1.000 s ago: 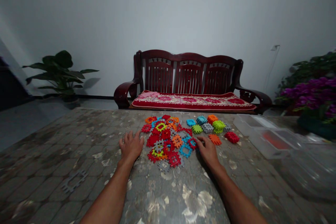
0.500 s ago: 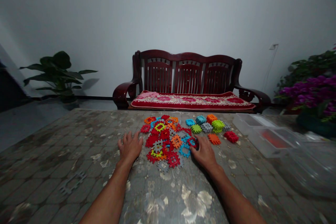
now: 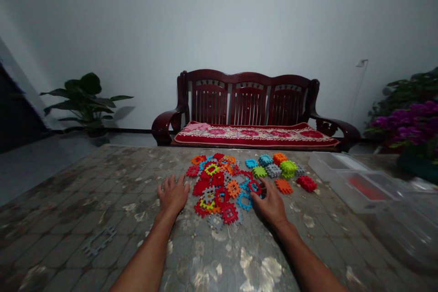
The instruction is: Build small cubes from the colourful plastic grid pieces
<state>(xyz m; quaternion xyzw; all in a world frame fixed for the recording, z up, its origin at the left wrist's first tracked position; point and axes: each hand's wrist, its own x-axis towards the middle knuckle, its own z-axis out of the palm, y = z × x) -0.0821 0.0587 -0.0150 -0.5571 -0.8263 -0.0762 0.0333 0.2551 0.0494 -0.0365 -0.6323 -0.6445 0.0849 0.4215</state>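
Observation:
A loose pile of notched plastic pieces in red, orange, blue, grey and yellow-green [image 3: 218, 178] lies in the middle of the patterned table [image 3: 137, 210]. Left of the pile, my left hand [image 3: 173, 195] rests on the tabletop with fingers spread and nothing in it. At the pile's right edge is my right hand [image 3: 271, 201], its thumb and fingers curved apart beside a red piece [image 3: 254, 187]; it holds nothing that I can make out. Sorted stacks stand behind the right hand: grey [image 3: 273, 170], yellow-green [image 3: 288, 168], orange [image 3: 284, 186] and red [image 3: 307, 183].
A single grey frame piece [image 3: 99, 241] lies at the left front of the table. Clear plastic boxes [image 3: 356, 182] stand on the right, one with red pieces inside. Behind the table is a wooden bench [image 3: 248, 100], with plants on both sides.
The whole view has shifted slightly, so the scene sits a little lower and further right. Both hands stay in nearly the same places by the pile.

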